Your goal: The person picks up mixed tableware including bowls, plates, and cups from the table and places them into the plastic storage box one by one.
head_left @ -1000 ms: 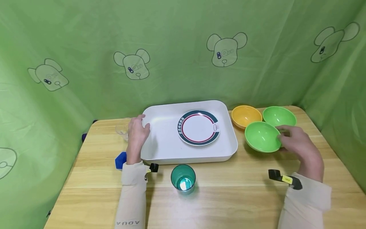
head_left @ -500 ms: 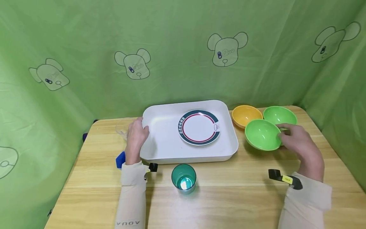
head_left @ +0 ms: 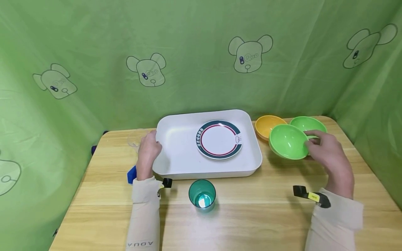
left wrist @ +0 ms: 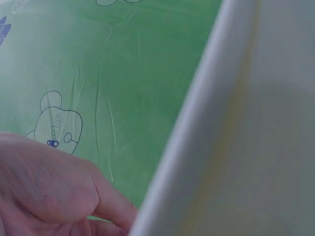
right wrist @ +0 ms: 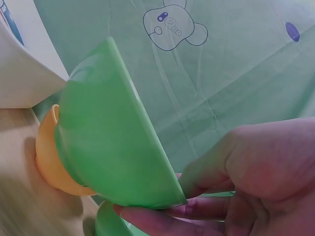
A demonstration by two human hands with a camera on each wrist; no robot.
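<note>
My right hand [head_left: 326,148] pinches the right rim of a green bowl [head_left: 287,143], thumb inside and fingers beneath. In the right wrist view the green bowl [right wrist: 113,132] is tilted and raised above the wooden table. Behind it are an orange bowl [head_left: 265,126] and a second green bowl [head_left: 311,122]. My left hand [head_left: 149,150] grips the left edge of a white tray [head_left: 179,165]; its fingertips are partly hidden. The left wrist view shows the thumb meeting the tray wall [left wrist: 197,132]. A white plate [head_left: 218,140] with a dark green border lies in the tray.
A teal cup [head_left: 202,195] stands in front of the tray on the wooden table [head_left: 251,223]. A blue piece [head_left: 132,175] and a clear see-through object [head_left: 133,137] sit left of the tray, partly behind the left hand. A green curtain [head_left: 194,87] closes off the back and sides.
My right hand has lifted and tilted the green bowl, which now overlaps the two bowls behind it more. My left hand's fingers have closed in on the tray's left edge.
</note>
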